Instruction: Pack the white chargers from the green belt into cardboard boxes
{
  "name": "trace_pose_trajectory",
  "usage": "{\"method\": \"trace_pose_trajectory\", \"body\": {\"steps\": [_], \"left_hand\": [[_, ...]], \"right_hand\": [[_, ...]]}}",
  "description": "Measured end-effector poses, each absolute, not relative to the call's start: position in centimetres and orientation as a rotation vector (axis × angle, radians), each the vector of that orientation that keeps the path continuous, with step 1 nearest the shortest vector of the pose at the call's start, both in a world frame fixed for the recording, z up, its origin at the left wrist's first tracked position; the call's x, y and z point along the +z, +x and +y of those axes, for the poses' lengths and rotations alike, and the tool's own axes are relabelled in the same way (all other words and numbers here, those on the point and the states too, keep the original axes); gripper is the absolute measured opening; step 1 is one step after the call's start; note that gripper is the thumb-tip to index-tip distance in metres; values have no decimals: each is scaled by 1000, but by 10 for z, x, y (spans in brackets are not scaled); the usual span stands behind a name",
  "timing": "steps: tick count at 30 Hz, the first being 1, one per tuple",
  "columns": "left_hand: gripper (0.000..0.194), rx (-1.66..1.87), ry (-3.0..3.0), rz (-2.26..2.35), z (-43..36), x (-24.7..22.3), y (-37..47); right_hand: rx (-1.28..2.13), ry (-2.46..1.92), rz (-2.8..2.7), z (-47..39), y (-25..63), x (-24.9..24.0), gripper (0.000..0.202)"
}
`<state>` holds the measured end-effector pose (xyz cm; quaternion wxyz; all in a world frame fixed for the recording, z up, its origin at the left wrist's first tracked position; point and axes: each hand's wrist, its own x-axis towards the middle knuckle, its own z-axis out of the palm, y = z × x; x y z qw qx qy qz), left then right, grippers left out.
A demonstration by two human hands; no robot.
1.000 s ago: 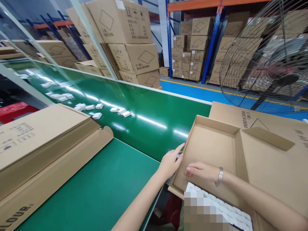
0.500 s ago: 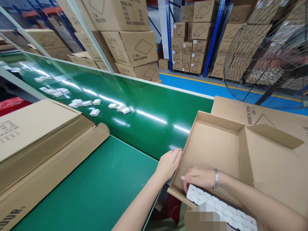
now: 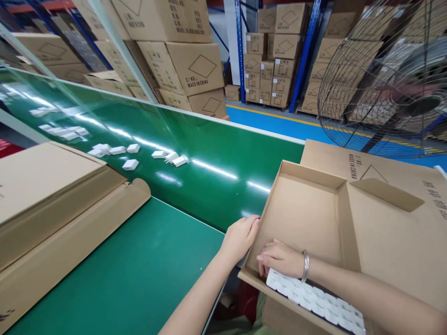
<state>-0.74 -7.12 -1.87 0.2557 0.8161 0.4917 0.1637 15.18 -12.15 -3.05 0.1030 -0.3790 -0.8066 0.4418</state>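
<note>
An open cardboard box (image 3: 303, 209) with low walls lies tilted in front of me, its lid folded back to the right. My left hand (image 3: 240, 235) grips the box's left wall from outside, fingers closed at the edge. Inside the box, near its front left corner, is my right hand (image 3: 281, 258), with a silver bangle on the wrist. Its fingers curl downward, and their tips are partly hidden. Closely packed white blocks (image 3: 314, 298), like plug adapters, form a strip along the front wall, just beside the right hand and under the forearm.
A green conveyor belt (image 3: 209, 144) runs behind, with several loose white plug adapters (image 3: 131, 164) on it. A closed carton (image 3: 49, 177) sits left on the green tabletop (image 3: 139, 260). Stacked cartons (image 3: 195, 70) stand beyond the belt. A caged fan (image 3: 380, 88) is at the back right.
The view has turned slightly, so the belt, cartons and fan sit a little further left. Both hands keep their places on and in the box; the right hand has shifted only slightly.
</note>
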Motion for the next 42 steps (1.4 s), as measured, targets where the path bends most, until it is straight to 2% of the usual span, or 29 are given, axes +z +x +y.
{"method": "trace_pose_trajectory", "body": {"steps": [6,9,11,14,17,24,29,37,42], "left_hand": [[34,560,2202,1316,-68,-23,-9],[29,849,2217,1279,-81,-3,-10],[27,915,2260,1148,-101,17,-4],[27,652,2339,697,-141,32,21],[26,314,2430,337,-173,23,55],[28,-62,2437,451,-181,17,93],[30,-120,2393,437,-173,25,99],[42,-72,2140,258,-161,10,104],[45,-159,2064,131,-152,13,107]], "right_hand": [[1299,-1163,-2340,-124,149,-32,43],[1371,-1180,-2294,-122,149,-32,44],[1425,-1185,-2259,-120,149,-33,47],[1512,-1179,-2227,-117,151,-34,53],[1619,-1178,-2186,-116,155,-31,59],[1884,-1217,-2078,-111,160,-23,66],[1919,-1202,-2091,-109,161,-26,72],[1940,-1178,-2076,-109,161,-28,74],[1979,-1194,-2027,-109,162,-26,77]]}}
